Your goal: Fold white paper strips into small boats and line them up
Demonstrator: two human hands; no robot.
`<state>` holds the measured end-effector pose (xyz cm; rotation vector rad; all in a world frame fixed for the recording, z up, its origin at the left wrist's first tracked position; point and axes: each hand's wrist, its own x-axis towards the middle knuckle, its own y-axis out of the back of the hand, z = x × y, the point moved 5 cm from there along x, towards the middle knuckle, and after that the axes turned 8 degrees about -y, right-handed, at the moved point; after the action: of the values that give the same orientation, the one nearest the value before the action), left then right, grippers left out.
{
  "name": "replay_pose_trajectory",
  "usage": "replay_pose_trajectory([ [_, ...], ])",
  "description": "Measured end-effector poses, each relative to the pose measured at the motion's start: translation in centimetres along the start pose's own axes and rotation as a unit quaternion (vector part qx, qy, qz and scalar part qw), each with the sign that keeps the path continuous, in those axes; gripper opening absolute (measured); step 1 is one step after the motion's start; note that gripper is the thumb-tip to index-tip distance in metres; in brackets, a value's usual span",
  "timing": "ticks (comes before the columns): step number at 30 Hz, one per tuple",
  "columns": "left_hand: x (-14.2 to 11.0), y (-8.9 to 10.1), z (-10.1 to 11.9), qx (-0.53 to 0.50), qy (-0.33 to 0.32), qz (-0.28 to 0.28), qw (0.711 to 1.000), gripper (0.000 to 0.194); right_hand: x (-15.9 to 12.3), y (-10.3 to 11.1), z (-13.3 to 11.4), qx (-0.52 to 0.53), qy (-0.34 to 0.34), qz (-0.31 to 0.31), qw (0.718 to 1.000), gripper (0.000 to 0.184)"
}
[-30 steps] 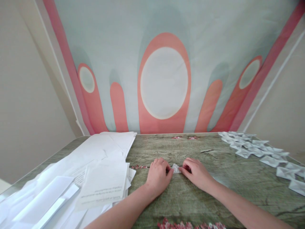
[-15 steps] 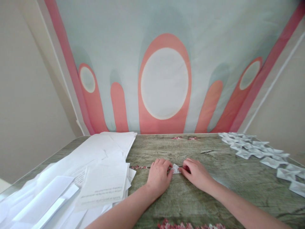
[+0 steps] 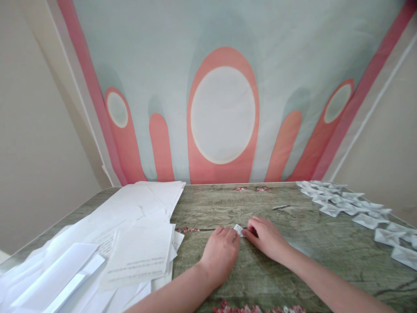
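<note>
Between my hands, at the middle of the table, is a small folded piece of white paper (image 3: 238, 230) with faint print on it. My right hand (image 3: 263, 235) pinches its right side between thumb and fingers. My left hand (image 3: 222, 250) is at its left edge, fingers curled over and the back of the hand up. The left thumb and fingertips are mostly hidden behind the hand, so the exact hold is hard to see. Part of the paper's lower left is covered by the left fingers.
A spread pile of white paper sheets (image 3: 140, 248), some printed, covers the table's left side. Several folded paper pieces (image 3: 366, 221) lie in rows along the right edge. The wood-patterned table (image 3: 273, 287) ends at a wall hanging (image 3: 169, 56) behind.
My left hand has turned over the paper, its thumb now tucked out of sight and its fingers closer together. My right hand keeps its pinch. The view has shifted slightly.
</note>
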<state>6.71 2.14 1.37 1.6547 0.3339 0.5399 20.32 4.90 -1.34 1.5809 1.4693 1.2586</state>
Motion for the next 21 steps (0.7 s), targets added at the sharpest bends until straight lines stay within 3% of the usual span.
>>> replay_pose_trajectory([
  [16, 0.1, -0.5, 0.0, -0.002, 0.026, -0.042, 0.999, 0.026, -0.7, 0.5, 0.0, 0.040, 0.005, 0.048, 0.998, 0.018],
  [18, 0.0, -0.5, 0.0, -0.003, 0.026, -0.039, 0.999, 0.026, -1.2, 1.3, -0.5, 0.052, 0.028, 0.064, 0.996, 0.013],
  [21, -0.1, -0.4, 0.0, -0.011, 0.025, -0.042, 0.999, 0.027, -2.2, 2.1, -1.9, 0.016, 0.094, 0.074, 0.993, 0.022],
])
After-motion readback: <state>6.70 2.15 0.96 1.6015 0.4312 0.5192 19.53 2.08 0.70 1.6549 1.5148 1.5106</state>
